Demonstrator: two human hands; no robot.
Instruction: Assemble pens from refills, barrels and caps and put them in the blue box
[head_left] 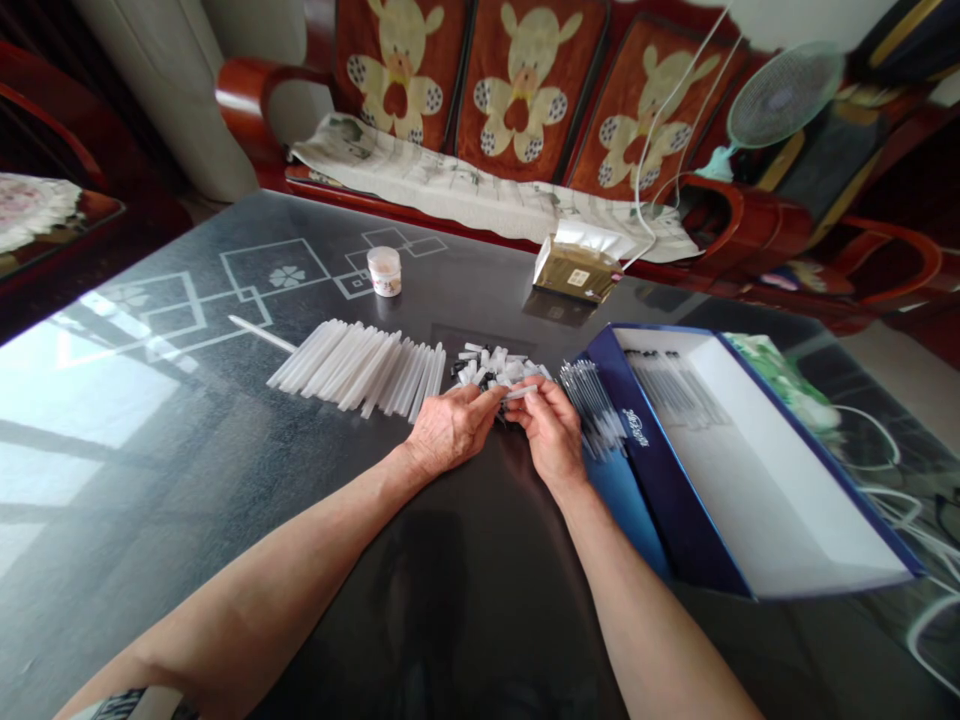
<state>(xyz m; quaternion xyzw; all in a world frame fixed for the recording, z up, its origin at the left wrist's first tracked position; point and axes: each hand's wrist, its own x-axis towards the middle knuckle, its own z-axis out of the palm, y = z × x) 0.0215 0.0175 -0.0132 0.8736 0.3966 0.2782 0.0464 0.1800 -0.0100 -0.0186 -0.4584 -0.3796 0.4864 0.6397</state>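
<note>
My left hand (455, 425) and my right hand (551, 425) meet over the dark table, close to a pile of small white and black caps (491, 365). A short whitish piece (521, 392) is pinched in my right fingers. The fingertips of my left hand are pressed together near its left end; whether they grip anything is hidden. Left of the hands lies a row of white pen tubes (352, 368). Thin refills with dark tips (592, 400) lie right of my right hand, against the blue box.
An open blue box (750, 470) with a white inside holds several clear pens (675, 385). Farther back stand a small white tub (385, 272) and a tissue box (576, 268). A green-white packet (784, 385) and white cables (926, 540) lie beyond the box's right side.
</note>
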